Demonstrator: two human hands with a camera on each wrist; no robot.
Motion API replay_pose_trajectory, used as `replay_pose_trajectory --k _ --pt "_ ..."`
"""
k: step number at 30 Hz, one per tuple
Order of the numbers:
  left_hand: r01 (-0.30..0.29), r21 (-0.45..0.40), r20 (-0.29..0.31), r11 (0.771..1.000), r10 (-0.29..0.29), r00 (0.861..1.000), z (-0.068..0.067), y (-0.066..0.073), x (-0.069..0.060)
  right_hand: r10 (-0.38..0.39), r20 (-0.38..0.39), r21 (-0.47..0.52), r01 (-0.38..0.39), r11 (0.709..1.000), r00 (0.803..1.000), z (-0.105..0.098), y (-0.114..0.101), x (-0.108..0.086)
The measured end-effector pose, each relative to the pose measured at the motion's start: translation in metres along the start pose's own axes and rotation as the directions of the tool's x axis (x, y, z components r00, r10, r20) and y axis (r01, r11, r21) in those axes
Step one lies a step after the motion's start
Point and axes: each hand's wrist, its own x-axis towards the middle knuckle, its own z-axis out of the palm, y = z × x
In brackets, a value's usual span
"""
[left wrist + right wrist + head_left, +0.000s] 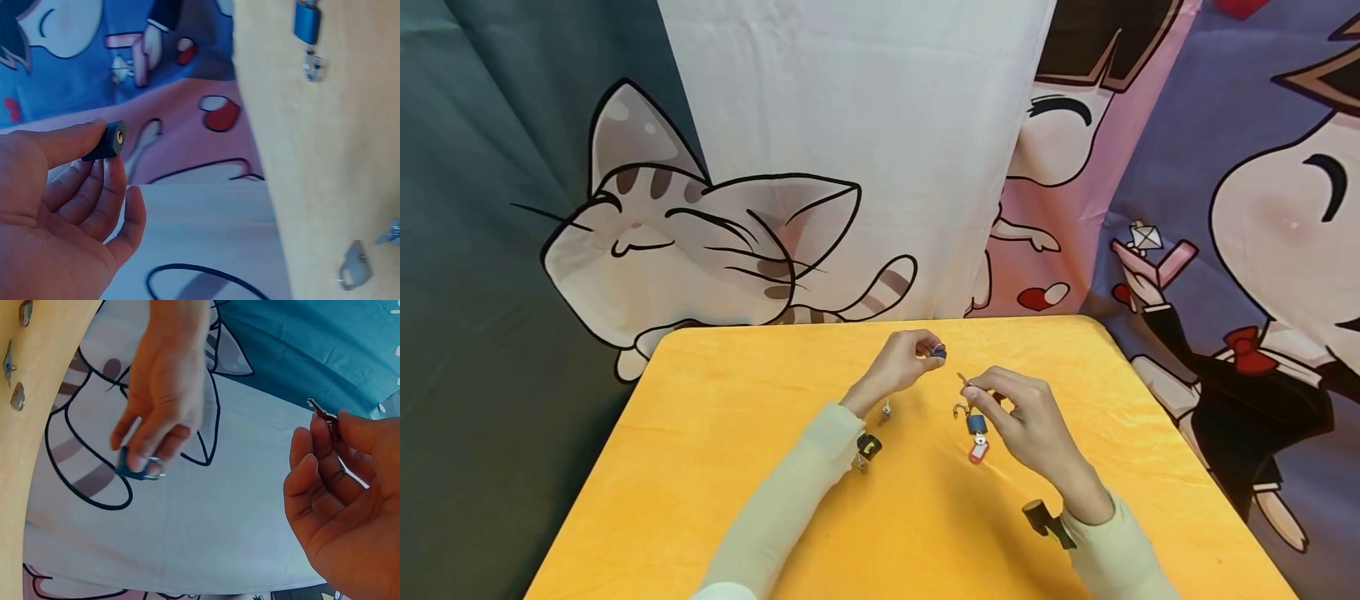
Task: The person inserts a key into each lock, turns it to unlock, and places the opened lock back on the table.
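From the head view I can see the left hand (pixel 897 365) near the middle of the frame, thumb and fingers clamped on a small blue padlock (pixel 939 352). The left wrist view shows me its keyhole (pixel 120 136) facing the right of the frame; the right wrist view shows me its metal shackle (pixel 156 467). Just to the lower right in the head view, the right hand (pixel 1033 425) pinches a small key (pixel 964 381) between thumb and fingers, its tip pointing to the upper left. Key and padlock are near each other but apart. Below them, right of centre on the yellow surface (pixel 737 400), I make out a second blue lock (pixel 976 424) with a red tag (pixel 978 452) at its lower end and a curved metal piece (pixel 960 410) just beside its upper left. A small metal object (pixel 886 410) lies below the left hand; I cannot tell what it is.
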Motion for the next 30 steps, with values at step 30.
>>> replay_pose_trajectory --k 30 --pt "-0.148 -0.503 -0.204 0.851 0.049 0.978 -0.059 0.056 -0.069 -0.017 -0.053 0.080 0.021 0.997 0.998 0.009 -0.016 0.011"
